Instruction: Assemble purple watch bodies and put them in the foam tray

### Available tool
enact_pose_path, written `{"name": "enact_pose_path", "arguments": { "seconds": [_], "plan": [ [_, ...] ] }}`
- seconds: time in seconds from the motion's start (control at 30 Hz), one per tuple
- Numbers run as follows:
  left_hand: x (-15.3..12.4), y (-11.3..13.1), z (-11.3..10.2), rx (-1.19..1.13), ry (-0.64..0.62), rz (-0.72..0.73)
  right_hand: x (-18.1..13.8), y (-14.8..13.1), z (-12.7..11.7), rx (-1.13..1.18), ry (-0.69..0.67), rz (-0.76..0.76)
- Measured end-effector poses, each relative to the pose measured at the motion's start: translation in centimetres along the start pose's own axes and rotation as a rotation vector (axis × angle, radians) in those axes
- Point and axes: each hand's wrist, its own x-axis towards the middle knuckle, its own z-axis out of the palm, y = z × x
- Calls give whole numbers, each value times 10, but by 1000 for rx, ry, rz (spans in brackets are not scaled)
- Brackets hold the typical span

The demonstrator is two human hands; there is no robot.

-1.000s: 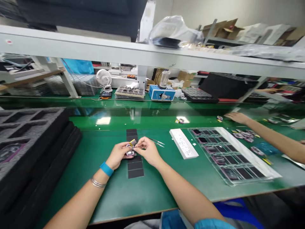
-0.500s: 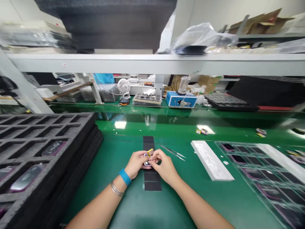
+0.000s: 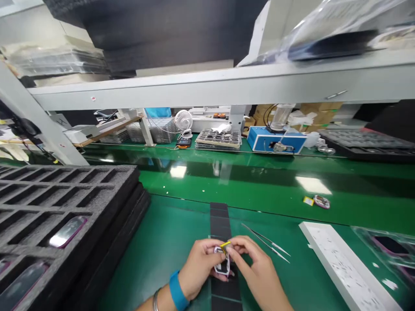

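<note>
My left hand (image 3: 201,264), a blue band on its wrist, grips a small opened electronic device (image 3: 221,267) with a pale, rounded rim and dark insides. My right hand (image 3: 254,268) pinches a small yellow-edged battery (image 3: 226,245) at the device's top edge. My left thumb lies over the device's face and hides part of it. Beneath both hands runs a strip of black squares (image 3: 219,220) on the green mat. Metal tweezers (image 3: 267,242) lie on the mat just beyond my right hand.
To the left, stacked black foam trays (image 3: 97,207) hold several devices in their pockets. A white tray (image 3: 343,263) with small scraps lies to the right, beside a clear plastic tray (image 3: 366,235). Farther back is another opened device (image 3: 322,201). A shelf beam (image 3: 194,88) crosses overhead.
The view has moved closer and shifted, so the hands appear lower and larger. My right fingers now hold the yellow-edged battery, which stood up between the hands before.
</note>
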Motion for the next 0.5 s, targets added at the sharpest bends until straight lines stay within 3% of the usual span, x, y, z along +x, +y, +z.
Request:
{"name": "enact_pose_path", "arguments": {
  "seconds": [0.2,0.37,0.5],
  "plan": [
    [1,-4,-3,-116,-106,-87,-5,-3,-3,-176,94,-127],
    [7,-9,-3,-61,-19,-89,-8,-1,0,-270,73,-216],
    [3,-6,0,-60,-17,-57,-11,-8,3,-320,124,-345]
  ]
}}
